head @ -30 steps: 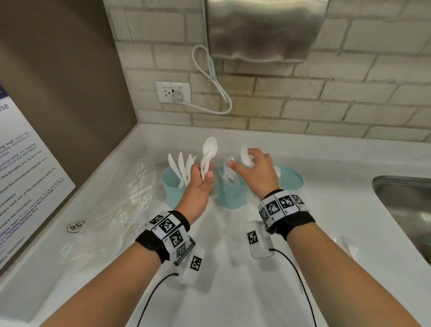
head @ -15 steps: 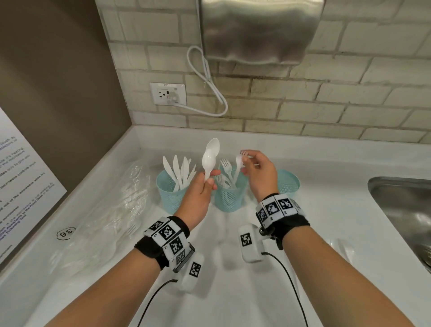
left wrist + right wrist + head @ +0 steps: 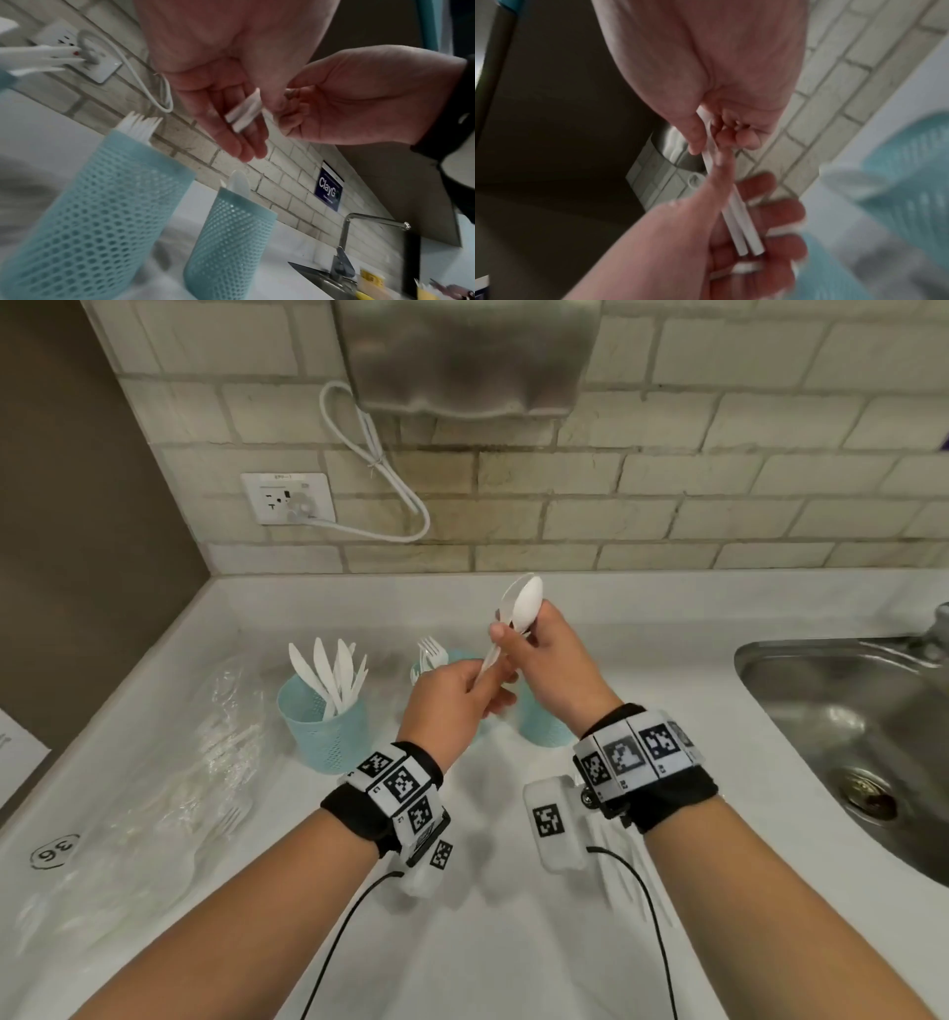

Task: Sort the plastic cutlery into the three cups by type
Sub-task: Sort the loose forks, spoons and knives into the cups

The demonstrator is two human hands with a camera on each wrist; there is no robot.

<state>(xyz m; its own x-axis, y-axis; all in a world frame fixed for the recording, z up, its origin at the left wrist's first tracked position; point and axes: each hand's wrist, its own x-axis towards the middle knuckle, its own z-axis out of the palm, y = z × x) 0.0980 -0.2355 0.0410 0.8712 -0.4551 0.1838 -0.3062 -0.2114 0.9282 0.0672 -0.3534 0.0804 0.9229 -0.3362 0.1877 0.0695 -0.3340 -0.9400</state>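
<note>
Both forearms reach forward over the white counter (image 3: 513, 942), wrists banded with tagged straps. Above the middle cup (image 3: 464, 660), the left hand (image 3: 452, 701) pinches the handles of two white spoons (image 3: 521, 611) between thumb and fingers, its other fingers loosely extended. The right hand (image 3: 554, 654), just right of it, curls thumb and fingers round the spoons near the bowls, which tilt up toward the brick wall. Left of the middle cup stands the knife cup (image 3: 323, 726); right, partly hidden, the third cup (image 3: 544, 721).

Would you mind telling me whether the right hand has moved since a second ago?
Yes: the right hand moved left from the right cup to the spoons.
</note>
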